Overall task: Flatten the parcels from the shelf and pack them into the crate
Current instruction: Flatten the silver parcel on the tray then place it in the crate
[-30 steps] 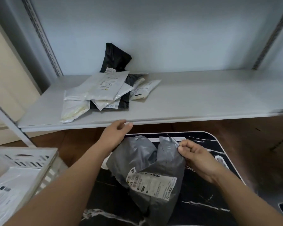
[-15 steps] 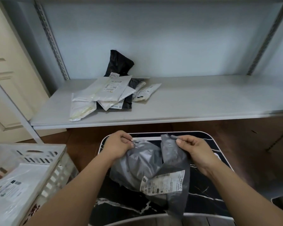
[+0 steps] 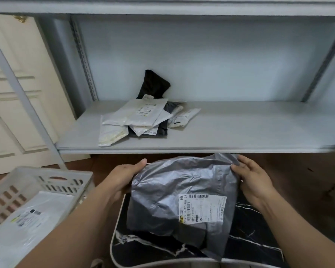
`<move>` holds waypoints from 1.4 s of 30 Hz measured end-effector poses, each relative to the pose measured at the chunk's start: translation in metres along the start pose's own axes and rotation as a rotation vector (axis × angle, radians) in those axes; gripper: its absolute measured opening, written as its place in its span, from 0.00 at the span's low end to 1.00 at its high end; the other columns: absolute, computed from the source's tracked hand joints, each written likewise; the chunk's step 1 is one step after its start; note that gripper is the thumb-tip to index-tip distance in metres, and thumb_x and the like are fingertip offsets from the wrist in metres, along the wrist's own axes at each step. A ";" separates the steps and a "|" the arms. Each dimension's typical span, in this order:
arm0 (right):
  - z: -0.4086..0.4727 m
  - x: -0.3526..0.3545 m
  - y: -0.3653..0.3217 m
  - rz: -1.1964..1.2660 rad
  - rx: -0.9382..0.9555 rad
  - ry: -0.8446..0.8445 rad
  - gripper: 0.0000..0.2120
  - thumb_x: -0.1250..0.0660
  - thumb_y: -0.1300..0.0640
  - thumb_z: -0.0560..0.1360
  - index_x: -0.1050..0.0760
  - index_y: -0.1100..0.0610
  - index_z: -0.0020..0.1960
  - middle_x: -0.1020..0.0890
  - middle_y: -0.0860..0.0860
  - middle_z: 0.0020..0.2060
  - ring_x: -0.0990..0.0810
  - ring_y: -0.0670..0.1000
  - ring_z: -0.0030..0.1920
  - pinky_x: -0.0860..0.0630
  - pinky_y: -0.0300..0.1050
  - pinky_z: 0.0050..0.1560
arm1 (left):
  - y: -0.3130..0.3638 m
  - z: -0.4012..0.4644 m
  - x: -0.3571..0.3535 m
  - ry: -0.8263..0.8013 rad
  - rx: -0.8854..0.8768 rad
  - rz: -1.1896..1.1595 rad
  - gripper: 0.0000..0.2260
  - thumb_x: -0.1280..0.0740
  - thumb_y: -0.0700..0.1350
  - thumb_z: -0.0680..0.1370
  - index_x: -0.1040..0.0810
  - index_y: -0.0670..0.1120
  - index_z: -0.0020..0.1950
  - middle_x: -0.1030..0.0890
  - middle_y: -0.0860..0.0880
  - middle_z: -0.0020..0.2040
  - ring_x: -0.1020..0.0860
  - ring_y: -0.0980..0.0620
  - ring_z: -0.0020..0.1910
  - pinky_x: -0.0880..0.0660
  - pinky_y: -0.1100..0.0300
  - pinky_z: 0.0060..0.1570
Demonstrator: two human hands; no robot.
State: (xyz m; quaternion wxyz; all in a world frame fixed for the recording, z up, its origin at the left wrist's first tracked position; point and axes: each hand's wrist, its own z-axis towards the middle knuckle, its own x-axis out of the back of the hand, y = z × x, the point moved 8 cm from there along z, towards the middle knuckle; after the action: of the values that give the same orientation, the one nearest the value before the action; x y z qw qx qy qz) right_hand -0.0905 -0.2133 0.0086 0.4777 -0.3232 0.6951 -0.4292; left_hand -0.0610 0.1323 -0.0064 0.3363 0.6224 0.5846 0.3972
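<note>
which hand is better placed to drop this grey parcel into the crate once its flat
Left, probably. The crate sits at the person's left, right beside the left hand, which already grips that edge of the grey parcel. The right hand would have to cross over the parcel.

We are seeing the crate (image 3: 37, 180) cut off by the left edge. The grey parcel (image 3: 182, 190) is hiding the left hand's (image 3: 122, 176) fingers and part of the bench (image 3: 249, 238). The label (image 3: 201, 207) print is too small to read.
</note>
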 end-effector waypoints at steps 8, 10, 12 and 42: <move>-0.008 -0.014 0.001 -0.078 -0.040 -0.136 0.09 0.27 0.58 0.67 0.26 0.58 0.41 0.18 0.51 0.30 0.20 0.51 0.33 0.22 0.38 0.30 | -0.003 -0.002 -0.003 -0.002 -0.048 -0.178 0.09 0.33 0.27 0.72 0.23 0.41 0.46 0.22 0.43 0.39 0.23 0.48 0.37 0.24 0.56 0.39; -0.007 -0.015 -0.004 -0.063 -0.009 -0.132 0.25 0.16 0.49 0.50 0.26 0.56 0.38 0.19 0.50 0.29 0.20 0.50 0.30 0.22 0.38 0.28 | -0.003 -0.002 0.002 -0.002 -0.078 -0.307 0.13 0.34 0.26 0.72 0.24 0.42 0.49 0.22 0.43 0.41 0.23 0.48 0.39 0.24 0.55 0.42; -0.004 -0.009 -0.009 -0.014 0.052 -0.085 0.34 0.15 0.44 0.37 0.26 0.55 0.35 0.18 0.50 0.29 0.19 0.46 0.29 0.22 0.38 0.29 | -0.001 -0.006 0.001 -0.048 -0.089 -0.395 0.14 0.35 0.25 0.73 0.25 0.42 0.51 0.20 0.43 0.42 0.21 0.48 0.40 0.21 0.55 0.41; -0.001 0.044 0.090 -0.634 -0.238 0.127 0.04 0.33 0.58 0.78 0.22 0.58 0.47 0.15 0.57 0.45 0.17 0.57 0.47 0.22 0.56 0.55 | -0.019 0.015 -0.022 -0.121 0.003 -0.160 0.20 0.26 0.53 0.71 0.24 0.48 0.59 0.17 0.44 0.54 0.19 0.44 0.53 0.24 0.45 0.55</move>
State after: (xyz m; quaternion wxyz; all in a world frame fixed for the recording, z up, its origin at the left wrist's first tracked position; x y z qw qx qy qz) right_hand -0.1094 -0.2129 -0.0898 0.2354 -0.5492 0.6335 -0.4916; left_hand -0.0568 0.1127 -0.0323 0.4009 0.5970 0.6116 0.3298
